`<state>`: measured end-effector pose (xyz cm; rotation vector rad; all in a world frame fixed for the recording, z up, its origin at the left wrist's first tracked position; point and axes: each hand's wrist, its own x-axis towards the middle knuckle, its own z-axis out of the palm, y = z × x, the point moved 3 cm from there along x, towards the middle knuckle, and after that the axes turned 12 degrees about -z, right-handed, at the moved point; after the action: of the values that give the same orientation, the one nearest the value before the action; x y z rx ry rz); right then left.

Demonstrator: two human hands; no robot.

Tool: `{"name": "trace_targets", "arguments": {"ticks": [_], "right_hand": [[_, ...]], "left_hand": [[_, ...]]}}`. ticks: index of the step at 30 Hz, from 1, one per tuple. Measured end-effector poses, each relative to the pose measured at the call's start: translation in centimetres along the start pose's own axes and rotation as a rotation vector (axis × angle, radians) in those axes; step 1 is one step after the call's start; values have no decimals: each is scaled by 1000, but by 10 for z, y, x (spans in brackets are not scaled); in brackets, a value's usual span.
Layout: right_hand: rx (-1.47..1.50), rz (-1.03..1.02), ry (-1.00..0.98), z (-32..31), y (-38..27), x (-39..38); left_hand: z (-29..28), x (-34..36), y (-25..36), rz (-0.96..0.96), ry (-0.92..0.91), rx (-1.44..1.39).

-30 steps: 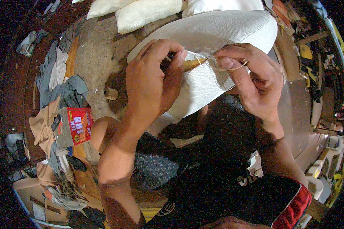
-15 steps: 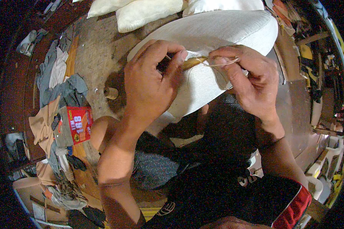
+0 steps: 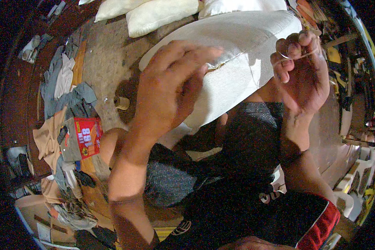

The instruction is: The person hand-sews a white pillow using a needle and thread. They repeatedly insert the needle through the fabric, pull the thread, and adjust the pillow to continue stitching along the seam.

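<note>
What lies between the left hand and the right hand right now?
In the head view, part of the pale cushion lies between the left hand and right hand, its seam showing.

1. Floor (image 3: 106,52): brown, blotched.
2. Pillows (image 3: 164,17): pale, side by side at the far edge.
3. Spool (image 3: 121,103): tan, near the left forearm.
4. Clothes (image 3: 77,99): grey and tan, crumpled, at left.
5. Box (image 3: 87,135): red, among the clothes; its underside is hidden.

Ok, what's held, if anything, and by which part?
Right hand: pale thread, by a stretch across its fingers. Left hand: blurred at white cushion; grip can't be told.
</note>
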<state>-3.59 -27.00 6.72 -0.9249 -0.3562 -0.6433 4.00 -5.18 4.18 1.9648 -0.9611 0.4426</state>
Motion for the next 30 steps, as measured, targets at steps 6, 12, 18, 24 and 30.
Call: {"name": "trace_targets", "arguments": {"ticks": [6,12,18,24,30], "right_hand": [[-57,2,-45,-3,6,-1],[-47,21,-33,-11,10,1],[-69,26,-24,-12,10,3],[-63,7,-35,-21,9,0],[-427,-123,-45,-3,11,0]], "left_hand": [[0,5,12,27,-131,50],[3,8,7,-331,-12,-112],[8,12,-3,-426,-128,-555],[-30,-2,20,-526,-454,-788],[-73,-16,-3,-630,-245,-518]]}}
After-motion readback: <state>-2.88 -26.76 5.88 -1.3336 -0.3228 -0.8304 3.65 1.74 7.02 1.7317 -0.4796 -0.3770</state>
